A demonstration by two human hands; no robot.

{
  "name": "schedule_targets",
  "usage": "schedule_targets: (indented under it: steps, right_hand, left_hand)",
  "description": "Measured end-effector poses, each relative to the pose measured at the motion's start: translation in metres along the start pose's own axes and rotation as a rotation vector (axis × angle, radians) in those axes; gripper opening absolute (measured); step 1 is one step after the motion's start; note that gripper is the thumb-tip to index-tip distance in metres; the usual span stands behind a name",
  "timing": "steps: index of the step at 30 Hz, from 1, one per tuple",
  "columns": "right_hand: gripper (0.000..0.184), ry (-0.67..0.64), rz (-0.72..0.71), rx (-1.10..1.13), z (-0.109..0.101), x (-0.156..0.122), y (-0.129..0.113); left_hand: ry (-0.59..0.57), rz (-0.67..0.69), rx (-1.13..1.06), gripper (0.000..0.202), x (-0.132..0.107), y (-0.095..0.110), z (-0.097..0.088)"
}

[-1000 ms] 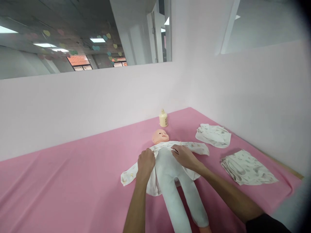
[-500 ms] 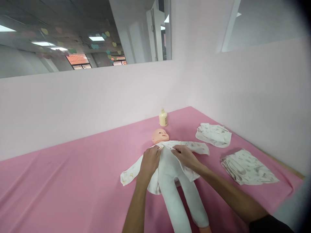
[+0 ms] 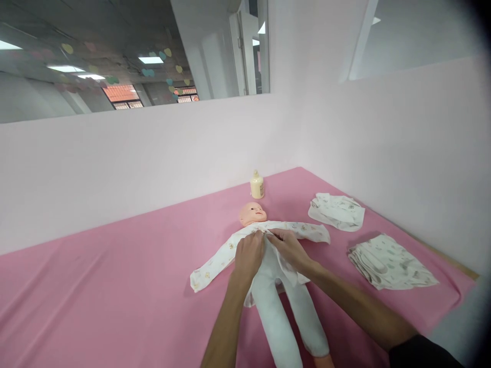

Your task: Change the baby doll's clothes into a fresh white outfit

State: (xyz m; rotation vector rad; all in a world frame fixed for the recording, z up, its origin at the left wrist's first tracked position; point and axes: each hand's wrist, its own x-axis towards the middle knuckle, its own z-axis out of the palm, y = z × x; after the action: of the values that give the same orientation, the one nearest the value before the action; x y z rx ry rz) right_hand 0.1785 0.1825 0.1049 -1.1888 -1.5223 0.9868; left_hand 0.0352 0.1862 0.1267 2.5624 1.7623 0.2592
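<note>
Baby doll (image 3: 253, 213) in printed garment (image 3: 222, 256), supine on pink table cover (image 3: 115, 286).
Left hand (image 3: 249, 254) and right hand (image 3: 287, 246) meet at the chest, fingers pinching the garment's front edges together. Cream bottle (image 3: 257, 185) beyond the head; two folded cloths (image 3: 389, 263) at right.

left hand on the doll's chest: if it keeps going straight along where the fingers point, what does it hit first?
Most likely the doll's head. The left hand points up the doll's chest toward the collar of the printed top, and the head lies just beyond. The cream bottle stands farther along, slightly right. Depth is hard to judge.
</note>
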Motion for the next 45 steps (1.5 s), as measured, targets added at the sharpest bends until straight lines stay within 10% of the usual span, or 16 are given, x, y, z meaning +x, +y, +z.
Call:
schedule_targets:
  steps: [45]
  right_hand:
    - [0.034, 0.120, -0.123, 0.070, 0.020, 0.004, 0.031]
  left_hand:
    - [0.248, -0.262, -0.777, 0.020, 0.012, -0.008, 0.016]
